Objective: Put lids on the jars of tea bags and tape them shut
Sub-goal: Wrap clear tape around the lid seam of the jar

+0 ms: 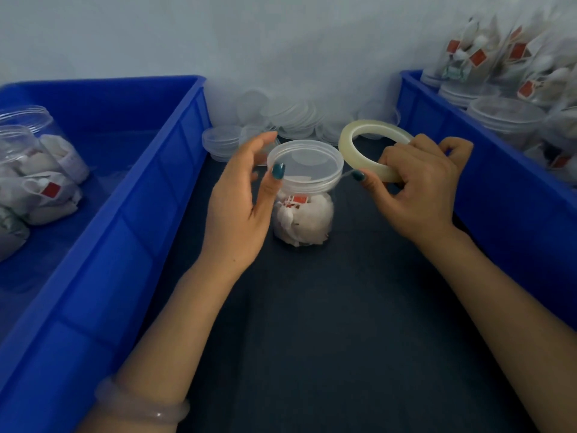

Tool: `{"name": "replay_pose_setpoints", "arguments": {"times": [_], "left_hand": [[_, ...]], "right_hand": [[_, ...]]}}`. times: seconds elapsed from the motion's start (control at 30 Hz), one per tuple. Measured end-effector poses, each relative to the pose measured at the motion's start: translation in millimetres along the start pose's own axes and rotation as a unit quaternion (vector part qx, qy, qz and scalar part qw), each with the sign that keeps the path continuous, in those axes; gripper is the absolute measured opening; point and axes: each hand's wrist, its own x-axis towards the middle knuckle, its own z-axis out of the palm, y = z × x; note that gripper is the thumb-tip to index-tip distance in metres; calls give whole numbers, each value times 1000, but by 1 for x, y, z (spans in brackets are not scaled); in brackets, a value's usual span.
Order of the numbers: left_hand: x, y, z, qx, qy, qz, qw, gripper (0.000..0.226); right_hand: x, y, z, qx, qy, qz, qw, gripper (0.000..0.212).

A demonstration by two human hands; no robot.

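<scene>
A clear jar (304,220) of white tea bags with red tags stands on the dark table between two blue bins. A clear lid (304,165) sits on its top. My left hand (240,201) is at the jar's left side, thumb pressed on the lid's rim, fingers relaxed behind it. My right hand (418,189) grips a roll of clear tape (359,142) just right of the lid. A thin strip of tape runs from the roll to the lid's rim beside my right thumb.
A blue bin (131,189) on the left holds jars of tea bags (37,182) lying down. Another blue bin (468,157) on the right holds several filled jars (512,76). Loose clear lids (293,117) are heaped against the white wall behind the jar.
</scene>
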Motion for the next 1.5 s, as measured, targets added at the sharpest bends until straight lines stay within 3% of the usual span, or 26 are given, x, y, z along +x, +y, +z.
{"name": "replay_pose_setpoints", "arguments": {"times": [0.1,0.2,0.33,0.43,0.67,0.9,1.13,1.3,1.5], "left_hand": [[9,23,5,166,-5,45,985,61],[23,49,19,319,-39,38,946,76],[35,55,39,330,-89,-24,939,82],[33,47,41,368,-72,-5,927,80],[37,41,30,313,-118,10,942,88],[42,38,17,243,-179,17,953,68],[41,39,4,183,-213,19,960,63],[45,39,3,215,-234,3,948,90],[52,39,-1,214,-274,6,938,76]], "right_hand": [[0,0,0,2,-7,5,1000,56],[1,-2,1,9,-4,7,1000,56],[2,0,1,16,-6,6,1000,55],[2,2,1,12,-22,8,1000,53],[9,6,-7,6,-47,-12,999,50],[13,14,-12,2,-73,-7,997,58],[12,2,-9,22,-78,22,996,66],[12,-5,-7,7,-51,21,998,64],[12,-6,-6,-5,-42,5,999,60]]}}
